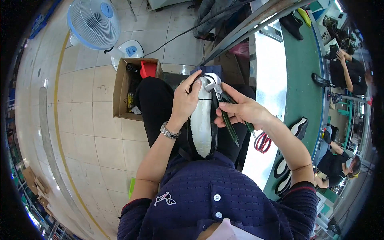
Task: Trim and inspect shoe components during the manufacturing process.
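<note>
Across my lap lies a black shoe upper with its white underside [201, 124] facing up, its long axis pointing away from me. My left hand [186, 101] is closed round the far left side of the shoe, fingers on its edge. In my right hand [245, 110] is a pair of pliers with green handles [229, 127]. The metal head of the pliers [213, 84] rests at the far end of the shoe, on the right edge. Whether the jaws grip the edge, I cannot tell.
At my right runs a green conveyor belt [302, 92] with several black shoes, beside a metal ledge [270, 76] bearing red-handled scissors [263, 143]. A cardboard box [121, 92] with a red container stands left of my legs. Beyond it is a fan [94, 24]. Co-workers [347, 70] sit across the belt.
</note>
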